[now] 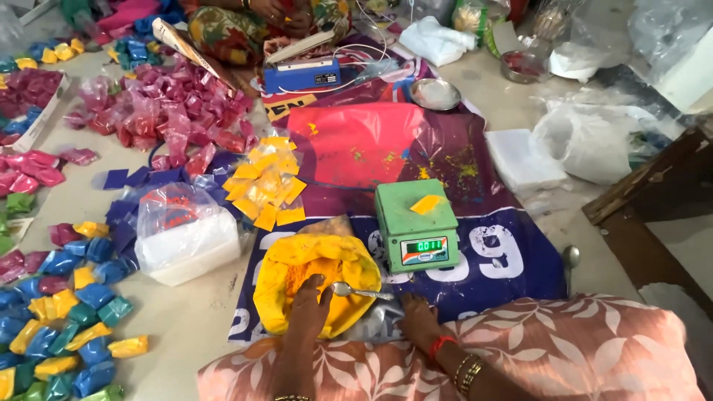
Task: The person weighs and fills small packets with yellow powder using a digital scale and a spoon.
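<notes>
Open yellow bag [316, 278] of orange-yellow powder, mouth rolled back, near centre on the printed sheet. Small metal spoon [360, 291] lying on its right rim, bowl leftward. Just right, green scale [414, 225] carrying a filled yellow packet [426, 204].

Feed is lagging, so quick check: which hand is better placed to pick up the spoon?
Probably the right hand: it lies beside the spoon handle's end. The left hand rests on the yellow powder bag, near the bowl end.
</notes>
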